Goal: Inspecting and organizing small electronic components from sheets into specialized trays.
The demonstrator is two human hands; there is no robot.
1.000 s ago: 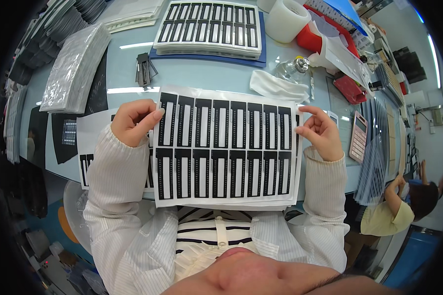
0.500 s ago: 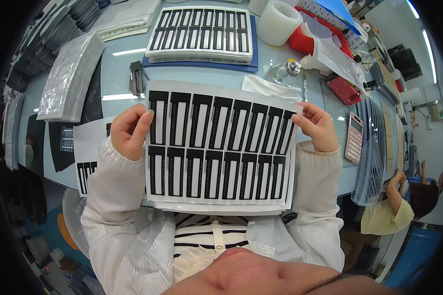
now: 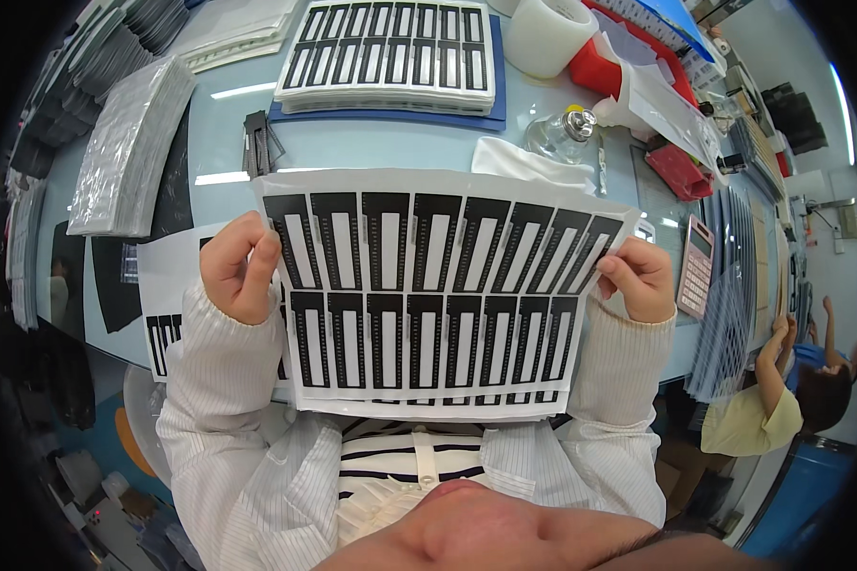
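**Both hands lift a printed sheet off the bench**

We see a white paper sheet printed with two rows of black rectangular frames (image 3: 428, 295), raised and tilted up from the pale blue bench (image 3: 371, 152), its lower edge over more white sheets of the same kind. The left hand (image 3: 238, 268) is clamped on the sheet's left edge, fingers curled over the paper. The right hand (image 3: 641, 278) pinches the right edge near the upper corner, fingers closed on it.

Beyond the sheet, a stack of matching black-framed sheets (image 3: 395, 57) lies on a dark blue mat (image 3: 497, 105). A small clear glass bottle with a metal cap (image 3: 564, 135) stands just beside a crumpled white cloth (image 3: 524, 159). A wide roll of translucent tape (image 3: 550, 33) sits farther back. A pink calculator (image 3: 697, 265) lies near the right hand. A pile of silvery plastic bags (image 3: 129, 143) rests at the left. Another person in a yellow top (image 3: 752, 419) is at the far right.
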